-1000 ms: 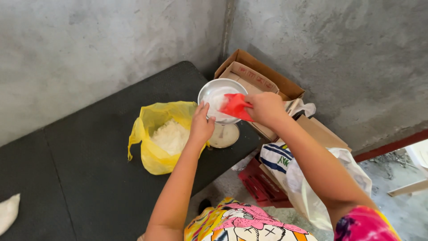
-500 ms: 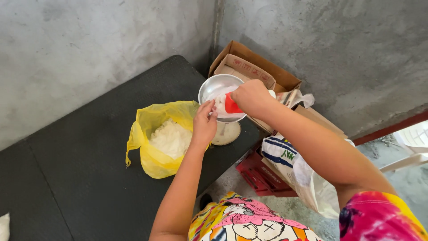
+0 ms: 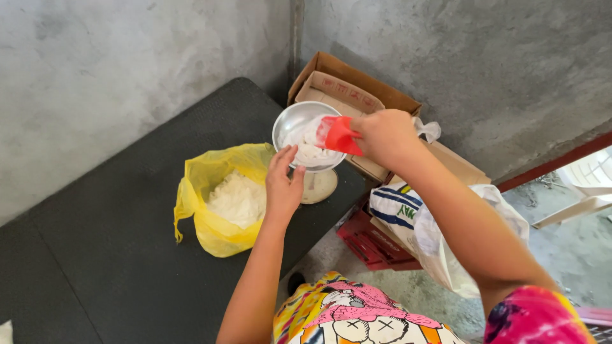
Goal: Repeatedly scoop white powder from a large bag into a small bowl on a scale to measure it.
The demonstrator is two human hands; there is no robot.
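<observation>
- The right hand (image 3: 382,135) grips a red scoop (image 3: 338,135) that points left, tipped over the metal scale pan (image 3: 288,121)
- The left hand (image 3: 282,185), fingers loose, touches the pan's near rim
- The yellow bag (image 3: 210,242) of white grains sits left of the pan

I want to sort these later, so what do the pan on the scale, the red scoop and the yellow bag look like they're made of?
Pan: probably metal, shiny silver-grey rim. Red scoop, in the right hand: likely plastic, smooth, slightly translucent. Yellow bag: thin plastic film, crinkled and see-through.
</observation>
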